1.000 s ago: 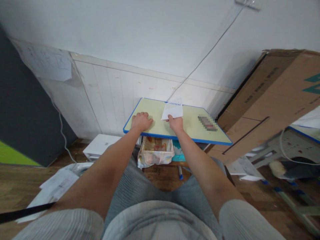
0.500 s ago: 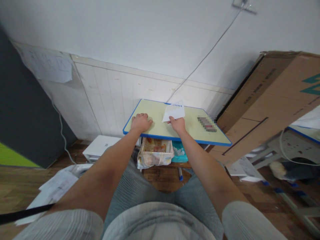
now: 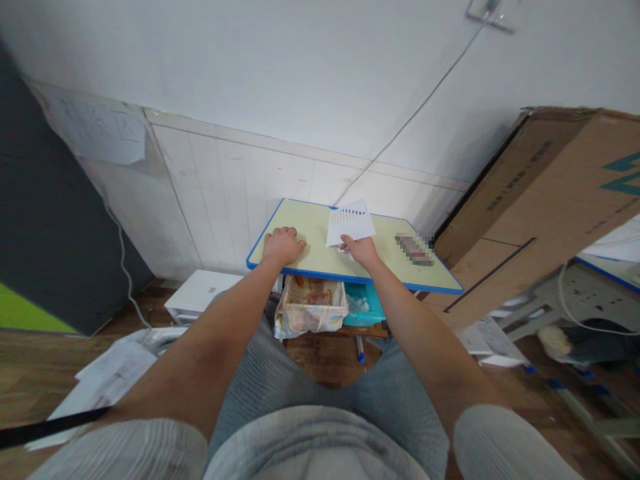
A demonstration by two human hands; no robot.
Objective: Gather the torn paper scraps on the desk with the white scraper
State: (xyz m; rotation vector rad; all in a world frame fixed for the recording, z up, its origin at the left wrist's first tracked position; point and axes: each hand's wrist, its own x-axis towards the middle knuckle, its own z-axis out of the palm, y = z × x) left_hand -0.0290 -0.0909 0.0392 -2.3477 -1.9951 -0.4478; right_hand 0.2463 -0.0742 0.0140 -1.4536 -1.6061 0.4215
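Observation:
A white slotted scraper (image 3: 351, 228), thin and flat with a row of slits near its far edge, is held in my right hand (image 3: 364, 252), thumb on top. It is over the middle of a small pale yellow table (image 3: 315, 223) with a blue rim. My left hand (image 3: 284, 245) rests palm down on the tabletop at the left, fingers somewhat bent and apart, holding nothing. To the right on the table lies a pixelated flat object (image 3: 414, 249), its kind not readable.
Under the tabletop are a cloth-lined basket (image 3: 313, 320) and a teal bin (image 3: 363, 308). A large cardboard box (image 3: 525, 213) leans at the right. A white box (image 3: 200, 295) stands on the floor at the left. A cable (image 3: 410, 119) runs down the wall behind the table.
My right hand has shifted slightly right and toward me, and the scraper's angle has changed a little. My left hand has stayed in place.

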